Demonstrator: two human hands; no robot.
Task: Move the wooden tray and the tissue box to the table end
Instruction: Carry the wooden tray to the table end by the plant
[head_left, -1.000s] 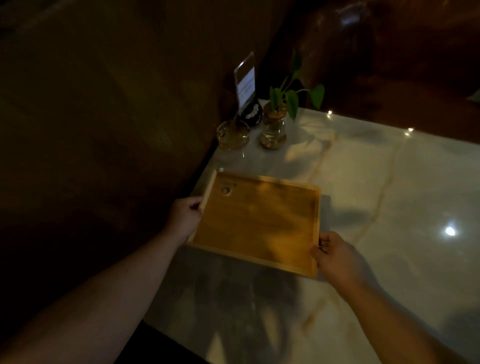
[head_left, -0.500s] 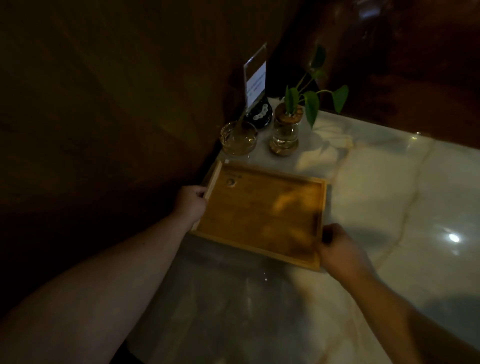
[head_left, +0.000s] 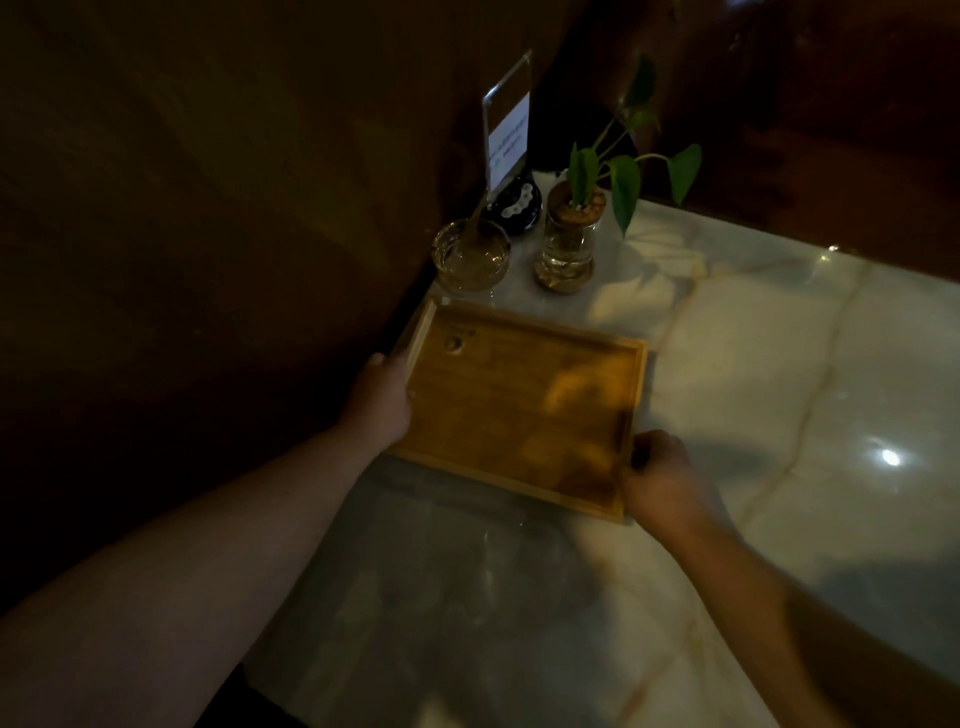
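Head cam: both hands are gripping the wooden tray (head_left: 519, 405), one on each short end. Left hand (head_left: 382, 400) is wrapping the left rim, right hand (head_left: 660, 475) is clamping the near right corner. Tray is sitting at the marble table (head_left: 779, 364) far-left corner, just beside the dark wall; can't tell if it's touching the surface or slightly lifted. Just past its far edge: glass ashtray (head_left: 470, 254), plant in a glass jar (head_left: 569, 244), acrylic sign holder (head_left: 508, 135). Scene is running very dim.
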